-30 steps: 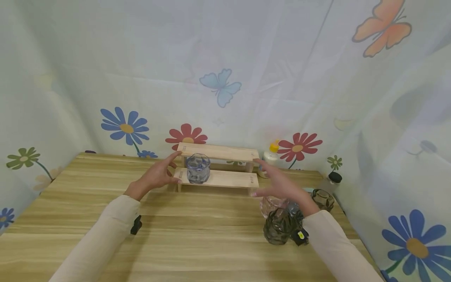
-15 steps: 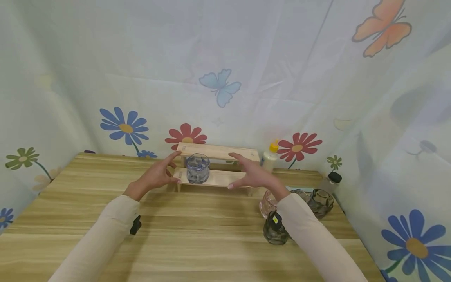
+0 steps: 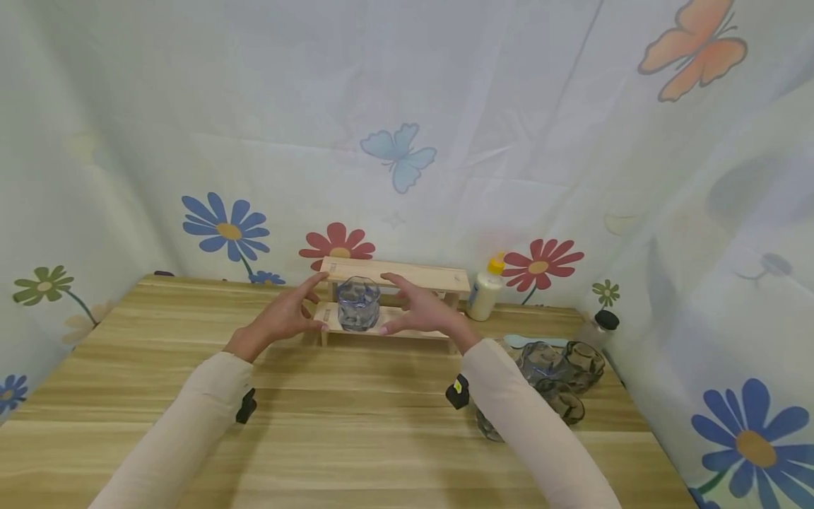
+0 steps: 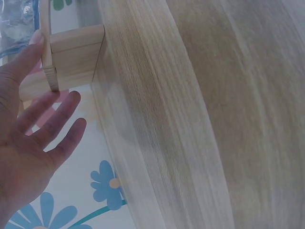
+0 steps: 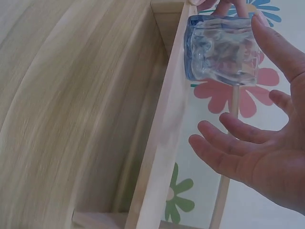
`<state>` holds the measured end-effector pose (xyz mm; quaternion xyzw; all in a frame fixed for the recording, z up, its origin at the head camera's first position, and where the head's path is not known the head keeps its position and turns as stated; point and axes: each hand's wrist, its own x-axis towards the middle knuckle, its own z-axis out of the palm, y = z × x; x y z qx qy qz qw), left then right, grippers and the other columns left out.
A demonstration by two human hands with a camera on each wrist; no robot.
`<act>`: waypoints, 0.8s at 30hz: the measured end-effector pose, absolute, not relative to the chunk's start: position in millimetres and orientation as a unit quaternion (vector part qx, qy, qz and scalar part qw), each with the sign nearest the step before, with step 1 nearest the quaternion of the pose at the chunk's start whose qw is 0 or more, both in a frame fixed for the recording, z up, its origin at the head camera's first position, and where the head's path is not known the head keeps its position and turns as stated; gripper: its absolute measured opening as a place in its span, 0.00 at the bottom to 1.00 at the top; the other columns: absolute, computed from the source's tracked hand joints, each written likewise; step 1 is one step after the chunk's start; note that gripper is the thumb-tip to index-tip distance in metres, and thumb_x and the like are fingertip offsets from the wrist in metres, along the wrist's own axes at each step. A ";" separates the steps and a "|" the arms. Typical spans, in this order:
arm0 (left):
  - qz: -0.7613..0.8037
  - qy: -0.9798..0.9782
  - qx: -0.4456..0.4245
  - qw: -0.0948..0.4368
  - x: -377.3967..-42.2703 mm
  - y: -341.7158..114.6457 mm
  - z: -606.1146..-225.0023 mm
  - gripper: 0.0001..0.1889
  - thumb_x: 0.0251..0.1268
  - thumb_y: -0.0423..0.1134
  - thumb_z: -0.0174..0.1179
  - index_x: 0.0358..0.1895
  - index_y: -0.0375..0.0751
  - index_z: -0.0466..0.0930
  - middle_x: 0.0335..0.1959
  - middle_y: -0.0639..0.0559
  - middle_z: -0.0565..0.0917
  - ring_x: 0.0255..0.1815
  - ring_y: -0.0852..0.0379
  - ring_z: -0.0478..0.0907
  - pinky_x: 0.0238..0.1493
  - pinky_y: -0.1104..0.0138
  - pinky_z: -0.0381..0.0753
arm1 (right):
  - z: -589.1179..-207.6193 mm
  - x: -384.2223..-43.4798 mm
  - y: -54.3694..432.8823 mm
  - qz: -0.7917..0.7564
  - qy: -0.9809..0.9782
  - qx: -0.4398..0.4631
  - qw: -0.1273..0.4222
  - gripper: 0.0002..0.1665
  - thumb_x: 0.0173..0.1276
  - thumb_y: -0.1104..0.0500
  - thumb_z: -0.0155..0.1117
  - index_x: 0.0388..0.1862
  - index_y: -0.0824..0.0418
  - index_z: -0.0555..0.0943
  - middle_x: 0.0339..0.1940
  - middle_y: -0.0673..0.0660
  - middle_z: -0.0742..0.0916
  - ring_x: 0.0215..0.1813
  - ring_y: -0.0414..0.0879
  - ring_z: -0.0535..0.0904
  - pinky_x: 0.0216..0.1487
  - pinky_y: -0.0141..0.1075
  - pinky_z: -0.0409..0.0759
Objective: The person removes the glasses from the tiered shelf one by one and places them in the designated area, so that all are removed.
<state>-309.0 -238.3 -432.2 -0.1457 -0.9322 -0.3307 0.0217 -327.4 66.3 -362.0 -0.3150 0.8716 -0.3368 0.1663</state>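
Observation:
A clear bluish glass cup [image 3: 359,305] with a wavy rim stands upright near the left end of the lower board of a two-tier wooden rack [image 3: 416,272]. My left hand [image 3: 282,314] is at the rack's left end, thumb against the lower board [image 4: 46,47] and the other fingers extended, not wrapped round it. My right hand [image 3: 429,309] is just right of the cup, thumb and fingers spread apart. In the right wrist view the thumb tip is close to the cup [image 5: 221,50]; whether it touches I cannot tell. Nothing is in the right palm [image 5: 267,152].
Several dark tinted glass cups [image 3: 581,364] cluster at the table's right, partly hidden by the right sleeve. Behind them lie a pale blue utensil [image 3: 534,341] and a black-capped jar [image 3: 600,326]. A yellow-topped bottle [image 3: 485,293] stands right of the rack. A patterned curtain hangs behind.
My right hand has moved left along the front of the rack, from its right end to beside the cup. My left hand and the cup have stayed in place.

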 end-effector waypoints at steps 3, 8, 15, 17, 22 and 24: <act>-0.332 -0.933 -0.141 0.018 -310.0 -238.5 -432.5 0.55 0.54 0.42 0.76 0.81 0.52 0.47 0.59 0.30 0.79 0.41 0.42 0.87 0.43 0.50 0.85 | -366.9 -330.6 58.8 -0.343 0.870 -0.316 0.162 0.62 0.58 0.52 0.78 0.82 0.46 0.49 0.78 0.63 0.66 0.75 0.61 0.68 0.70 0.53 0.72; -0.330 -0.933 -0.143 0.016 -311.3 -239.7 -433.2 0.56 0.54 0.43 0.76 0.81 0.52 0.46 0.59 0.29 0.79 0.42 0.42 0.87 0.44 0.50 0.85 | -375.3 -334.8 46.9 -0.343 0.873 -0.313 0.150 0.62 0.57 0.49 0.79 0.82 0.45 0.50 0.75 0.66 0.70 0.72 0.61 0.71 0.67 0.52 0.74; -0.334 -0.932 -0.142 0.010 -310.1 -239.0 -433.5 0.56 0.54 0.43 0.76 0.81 0.52 0.46 0.59 0.29 0.79 0.42 0.42 0.87 0.44 0.50 0.84 | -385.6 -336.1 32.3 -0.342 0.882 -0.297 0.129 0.61 0.57 0.46 0.79 0.82 0.42 0.51 0.73 0.64 0.72 0.72 0.59 0.72 0.65 0.54 0.76; -0.333 -0.933 -0.139 0.010 -309.8 -238.8 -433.5 0.56 0.54 0.44 0.76 0.81 0.52 0.46 0.59 0.29 0.79 0.42 0.42 0.87 0.44 0.49 0.84 | -387.6 -335.9 28.8 -0.342 0.885 -0.293 0.118 0.61 0.57 0.45 0.79 0.82 0.43 0.51 0.73 0.64 0.73 0.71 0.58 0.72 0.64 0.54 0.76; -0.332 -0.933 -0.140 0.013 -309.6 -239.5 -432.7 0.56 0.54 0.43 0.76 0.81 0.52 0.46 0.59 0.29 0.79 0.42 0.42 0.87 0.45 0.49 0.84 | -390.8 -335.2 20.6 -0.356 0.883 -0.289 0.103 0.61 0.56 0.47 0.79 0.82 0.45 0.52 0.71 0.63 0.74 0.69 0.59 0.74 0.65 0.54 0.75; -0.332 -0.932 -0.142 0.016 -309.8 -239.9 -432.5 0.56 0.54 0.43 0.76 0.81 0.52 0.46 0.59 0.29 0.79 0.42 0.42 0.87 0.44 0.49 0.84 | -391.5 -335.0 17.6 -0.364 0.880 -0.286 0.103 0.61 0.55 0.47 0.80 0.81 0.45 0.53 0.72 0.62 0.74 0.70 0.59 0.73 0.66 0.54 0.74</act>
